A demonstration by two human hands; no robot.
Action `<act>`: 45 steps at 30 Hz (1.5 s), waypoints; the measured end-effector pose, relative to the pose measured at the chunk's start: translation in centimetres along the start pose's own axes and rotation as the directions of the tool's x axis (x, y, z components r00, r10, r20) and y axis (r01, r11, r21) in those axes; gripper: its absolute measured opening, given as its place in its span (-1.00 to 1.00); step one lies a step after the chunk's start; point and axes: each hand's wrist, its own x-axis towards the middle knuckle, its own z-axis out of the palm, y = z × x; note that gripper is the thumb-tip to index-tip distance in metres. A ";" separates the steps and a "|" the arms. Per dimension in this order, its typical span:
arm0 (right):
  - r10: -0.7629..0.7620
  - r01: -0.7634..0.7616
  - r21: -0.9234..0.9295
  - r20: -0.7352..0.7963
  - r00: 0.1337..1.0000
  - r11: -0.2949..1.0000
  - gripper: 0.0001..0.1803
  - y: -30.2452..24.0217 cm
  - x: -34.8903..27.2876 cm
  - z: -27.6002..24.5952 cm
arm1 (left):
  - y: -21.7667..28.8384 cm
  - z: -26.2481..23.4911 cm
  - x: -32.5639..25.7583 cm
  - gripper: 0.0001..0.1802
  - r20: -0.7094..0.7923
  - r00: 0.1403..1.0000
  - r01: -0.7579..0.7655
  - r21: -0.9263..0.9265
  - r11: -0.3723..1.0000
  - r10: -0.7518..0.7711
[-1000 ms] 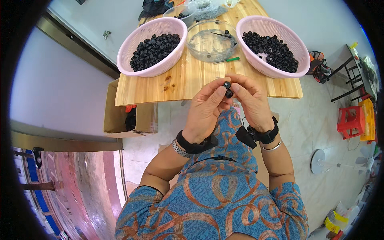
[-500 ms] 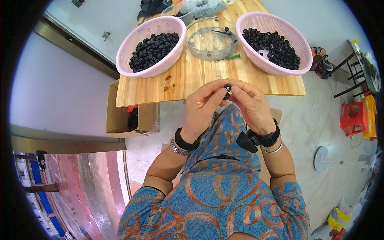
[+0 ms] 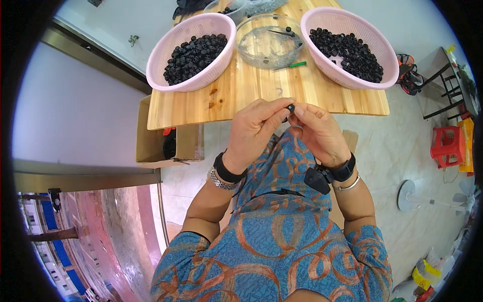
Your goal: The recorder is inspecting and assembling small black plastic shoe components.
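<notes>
Just past the table's near edge, a small black round part (image 3: 291, 108) is pinched between my two hands. My left hand (image 3: 253, 132) closes thumb and forefinger on its left side, and my right hand (image 3: 322, 135) closes its fingertips on the right. The fingers cover most of the part, and a bit of black shows under it. Many small black round pieces fill a pink basket (image 3: 154, 61) at the left of the wooden table (image 3: 251, 96). A second pink basket (image 3: 391, 64) at the right holds small black ring-like pieces.
Between the baskets stands a clear round tub (image 3: 241, 56) with a thin black tool across it. A green-handled tool (image 3: 298, 64) lies in front. A cardboard box (image 3: 150, 146) is on the floor at left. A red stool (image 3: 447, 147) and a fan (image 3: 405, 195) stand at right.
Both hands stay together on the small black part, which has turned and is now more covered by the fingers. The view has shifted slightly.
</notes>
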 end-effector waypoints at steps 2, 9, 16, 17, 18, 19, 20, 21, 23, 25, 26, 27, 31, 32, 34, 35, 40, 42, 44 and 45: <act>0.042 -0.042 0.007 0.037 0.998 0.999 -0.76 0.2 -0.1 -0.5 | 0.0 -0.2 0.0 -0.77 0.040 0.999 0.006 0.023 1.000 -0.007; 0.160 -0.172 0.112 0.108 0.981 0.979 -0.76 -0.5 -0.7 -0.5 | 0.3 -0.7 -0.2 -0.73 0.143 0.990 0.005 0.014 1.000 -0.007; 0.083 -0.125 0.281 0.155 0.984 0.952 -0.79 0.4 -0.4 -1.0 | -0.6 -0.5 -1.0 -0.73 0.083 0.922 0.352 -0.586 0.730 -0.378; 0.026 -0.069 0.334 0.130 0.991 0.940 -0.79 0.6 -0.3 -1.0 | -0.9 -0.5 -1.0 -0.73 0.083 0.922 0.351 -0.585 0.731 -0.377; 0.026 -0.068 0.335 0.129 0.991 0.940 -0.79 0.6 -0.3 -1.1 | -1.3 -0.6 -1.0 -0.74 0.085 0.911 0.341 -0.707 0.620 -0.404; -0.007 -0.045 0.345 0.149 0.989 0.938 -0.79 0.7 -0.2 -1.3 | -1.4 -0.6 -0.9 -0.74 0.091 0.898 0.318 -0.810 0.493 -0.429; -0.041 -0.022 0.355 0.170 0.985 0.935 -0.79 0.8 -0.2 -1.4 | -1.4 -0.7 -0.8 -0.74 0.092 0.898 0.319 -0.810 0.493 -0.430; -0.041 -0.022 0.356 0.170 0.985 0.934 -0.79 0.9 -0.1 -1.5 | -1.3 -0.7 -0.7 -0.75 0.108 0.888 0.324 -0.836 0.443 -0.447; -0.062 0.013 0.330 0.139 0.988 0.944 -0.81 1.0 0.0 -1.6 | -1.1 -0.7 -0.5 -0.75 0.125 0.877 0.330 -0.859 0.392 -0.463; -0.080 0.036 0.307 0.132 0.988 0.951 -0.81 1.2 0.2 -1.8 | -1.1 -0.7 -0.5 -0.74 0.144 0.880 0.329 -0.873 0.361 -0.452; -0.099 0.060 0.284 0.125 0.987 0.957 -0.82 1.3 0.2 -1.9 | -1.1 -0.7 -0.5 -0.74 0.144 0.880 0.329 -0.872 0.362 -0.452; -0.098 0.059 0.285 0.125 0.987 0.957 -0.82 1.3 0.2 -1.7 | -1.1 -0.7 -0.5 -0.74 0.163 0.879 0.332 -0.885 0.328 -0.449; -0.205 0.198 0.128 0.043 0.978 0.972 -0.83 1.1 0.0 -1.1 | -0.4 -0.5 -0.5 -0.72 0.219 0.873 0.377 -0.870 0.317 -0.437; -0.248 0.245 0.086 0.035 0.968 0.966 -0.83 1.2 -0.1 -1.0 | -0.3 -0.3 -0.7 -0.72 0.219 0.872 0.377 -0.870 0.317 -0.437; -0.266 0.264 0.073 0.025 0.964 0.962 -0.83 1.3 -0.1 -1.0 | -0.2 0.1 -0.9 -0.72 0.209 0.890 0.379 -0.835 0.400 -0.406; -0.283 0.282 0.058 0.016 0.959 0.958 -0.83 1.4 -0.1 -1.0 | 0.0 0.5 -1.0 -0.72 0.210 0.890 0.379 -0.834 0.401 -0.405; -0.323 0.323 0.102 -0.012 0.946 0.941 -0.83 2.0 -0.2 -1.0 | 0.5 1.9 -1.2 -0.72 0.135 0.919 0.308 -0.832 0.461 -0.370; -0.347 0.345 0.117 -0.008 0.938 0.931 -0.83 2.1 -0.2 -1.1 | 0.6 2.3 -1.2 -0.72 0.117 0.918 0.301 -0.830 0.470 -0.379; -0.355 0.350 0.159 0.000 0.935 0.923 -0.82 2.1 -0.3 -1.2 | 0.8 2.6 -1.1 -0.72 0.100 0.916 0.293 -0.828 0.478 -0.388; -0.356 0.351 0.158 -0.001 0.935 0.923 -0.82 2.2 -0.2 -1.3 | 1.3 2.7 -1.0 -0.73 0.087 0.928 0.274 -0.818 0.505 -0.362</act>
